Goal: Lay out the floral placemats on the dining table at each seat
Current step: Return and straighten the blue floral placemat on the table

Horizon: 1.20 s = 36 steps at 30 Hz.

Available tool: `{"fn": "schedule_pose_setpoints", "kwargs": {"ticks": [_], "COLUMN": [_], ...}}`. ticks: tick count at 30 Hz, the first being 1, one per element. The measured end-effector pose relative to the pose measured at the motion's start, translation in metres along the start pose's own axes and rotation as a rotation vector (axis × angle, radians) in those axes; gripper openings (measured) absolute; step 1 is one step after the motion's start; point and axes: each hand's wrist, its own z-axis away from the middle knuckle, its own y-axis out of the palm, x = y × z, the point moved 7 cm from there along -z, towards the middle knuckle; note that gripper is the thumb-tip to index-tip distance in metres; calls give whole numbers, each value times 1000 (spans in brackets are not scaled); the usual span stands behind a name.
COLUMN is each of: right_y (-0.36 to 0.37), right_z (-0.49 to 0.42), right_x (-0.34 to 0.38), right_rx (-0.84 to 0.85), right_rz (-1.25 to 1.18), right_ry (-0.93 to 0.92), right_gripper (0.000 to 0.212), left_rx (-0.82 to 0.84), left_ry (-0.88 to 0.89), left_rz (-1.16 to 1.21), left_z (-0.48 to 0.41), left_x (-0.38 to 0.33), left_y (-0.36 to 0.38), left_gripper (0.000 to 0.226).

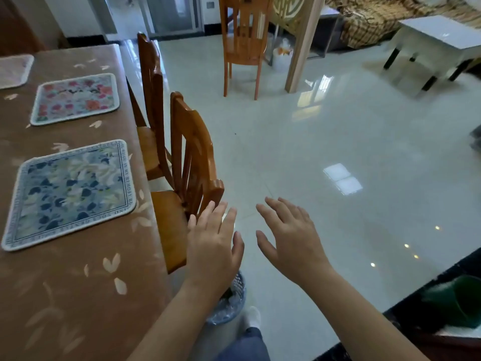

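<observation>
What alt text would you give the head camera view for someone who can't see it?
The left hand and right hand, both open and empty, hover over a tiled floor beside a wooden chair pushed in at the dining table. On the table lie a blue floral placemat, a pink floral placemat beyond it, and part of a third placemat at the left edge.

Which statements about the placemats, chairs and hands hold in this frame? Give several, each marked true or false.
1. The left hand and the right hand both hold nothing. True.
2. The blue placemat lies nearer the camera than the pink placemat. True.
3. These two placemats overlap. False: they lie apart on the table.
4. Every wooden chair stands at the table. False: the far chair stands apart on the floor.
</observation>
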Motion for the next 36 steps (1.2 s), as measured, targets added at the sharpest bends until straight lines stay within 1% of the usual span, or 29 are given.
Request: {"fn": "schedule_pose_setpoints", "kwargs": {"ticks": [5, 10, 15, 19, 23, 28, 32, 36], "right_y": [-5, -5, 11, 24, 19, -1, -1, 22], "right_z": [-55, -100, -148, -193, -246, -326, -374, -401], "right_x": [-27, -44, -59, -76, -105, -142, -137, -109], "right_rx": [3, 12, 39, 82, 107, 92, 98, 166], "right_rz": [18, -28, -100, -156, -182, -226, -239, -259], "right_ry": [-102, -173, -261, -368, -481, -518, -607, -707], "right_gripper": [45, 45, 45, 45, 45, 45, 45, 46], "left_rx": [-67, -90, -110, -118, -134, -204, -270, -293], "left_ry": [-93, -131, -249, -340, -466, -498, -582, -689], "left_rz": [16, -42, -124, -206, -249, -302, -335, -387], "left_z": [-50, -87, -119, -153, -201, -272, -305, -312], "left_x": [-4, -7, 6, 8, 2, -14, -4, 24], "left_y": [16, 25, 36, 53, 72, 83, 78, 73], "left_gripper": [40, 40, 40, 40, 39, 40, 45, 43]}}
